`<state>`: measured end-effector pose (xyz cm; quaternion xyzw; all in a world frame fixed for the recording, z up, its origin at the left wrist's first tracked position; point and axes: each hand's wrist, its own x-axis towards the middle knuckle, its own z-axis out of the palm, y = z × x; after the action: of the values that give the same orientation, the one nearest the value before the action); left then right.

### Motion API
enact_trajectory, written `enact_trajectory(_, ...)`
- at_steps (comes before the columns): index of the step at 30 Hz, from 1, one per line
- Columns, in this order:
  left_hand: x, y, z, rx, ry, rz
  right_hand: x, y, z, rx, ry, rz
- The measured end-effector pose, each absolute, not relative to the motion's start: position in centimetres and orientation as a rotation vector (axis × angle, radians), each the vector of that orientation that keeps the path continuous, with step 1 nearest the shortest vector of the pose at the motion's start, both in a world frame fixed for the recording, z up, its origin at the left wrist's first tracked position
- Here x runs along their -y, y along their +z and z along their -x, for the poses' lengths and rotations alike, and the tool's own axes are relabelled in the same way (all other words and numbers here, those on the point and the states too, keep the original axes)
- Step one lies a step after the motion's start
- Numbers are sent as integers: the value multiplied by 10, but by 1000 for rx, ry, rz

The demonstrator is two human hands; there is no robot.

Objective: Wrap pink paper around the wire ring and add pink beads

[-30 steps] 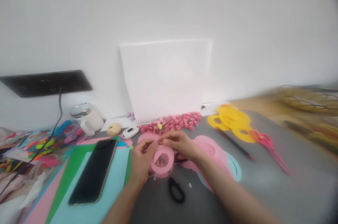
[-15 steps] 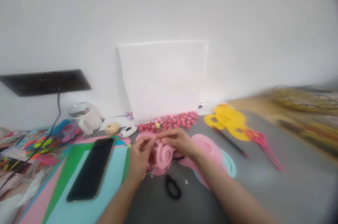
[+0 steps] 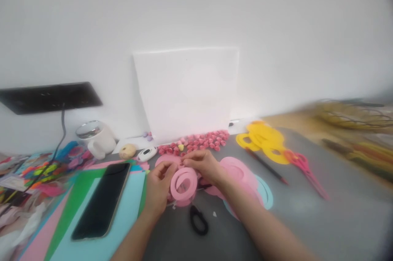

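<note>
Left hand (image 3: 157, 187) and right hand (image 3: 207, 166) pinch the far edge of the pink paper spiral (image 3: 193, 183), loops lying nearside, closer to left.

Bare hands (image 3: 157, 189), slim bare forearms (image 3: 254, 216), apparently smooth through the blur.

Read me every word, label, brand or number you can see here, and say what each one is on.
No text is readable.
Black wall panel: small pale marks, too blurred to read.
White gadget: dark oval window, nothing legible.
Phone: dark screen, no words visible.
</note>
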<state>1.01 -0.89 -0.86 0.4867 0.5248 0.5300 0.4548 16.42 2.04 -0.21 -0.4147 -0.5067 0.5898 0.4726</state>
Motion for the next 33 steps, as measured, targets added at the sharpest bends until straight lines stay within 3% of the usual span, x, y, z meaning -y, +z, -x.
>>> enact_trajectory(23,9,-8,-9,-1301,1322,-1179,-18,-5,-162,1112,1460,976)
enact_trajectory(33,13,2,-12,-1164,1133,-1123,-18,-2,-160,1065,1492,977)
